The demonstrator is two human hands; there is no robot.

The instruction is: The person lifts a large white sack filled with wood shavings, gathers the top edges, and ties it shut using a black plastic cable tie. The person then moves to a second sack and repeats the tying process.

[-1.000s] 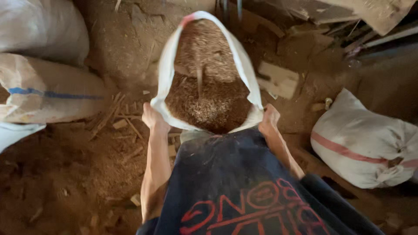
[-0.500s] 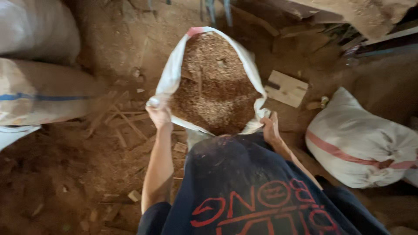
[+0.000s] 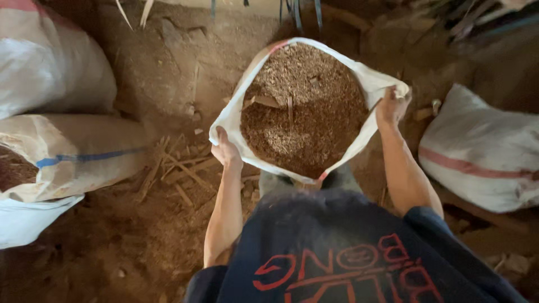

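A white woven sack (image 3: 236, 106) stands open in front of me, filled with brown sawdust-like chips (image 3: 306, 112). My left hand (image 3: 225, 150) grips the sack's rim at its near left edge. My right hand (image 3: 391, 106) grips the rim on the right side, a little farther from me. Both arms reach forward over my dark shirt with red print.
Filled white sacks (image 3: 50, 67) lie stacked at the left, one with a blue stripe (image 3: 73, 160). Another white sack with a red stripe (image 3: 483, 151) lies at the right. Wood splinters (image 3: 179, 168) litter the dirt floor by my left hand.
The sack's mouth has been pulled wider and shifted right. My right hand moved up and outward along the rim; my left hand moved slightly left. The view has tilted.
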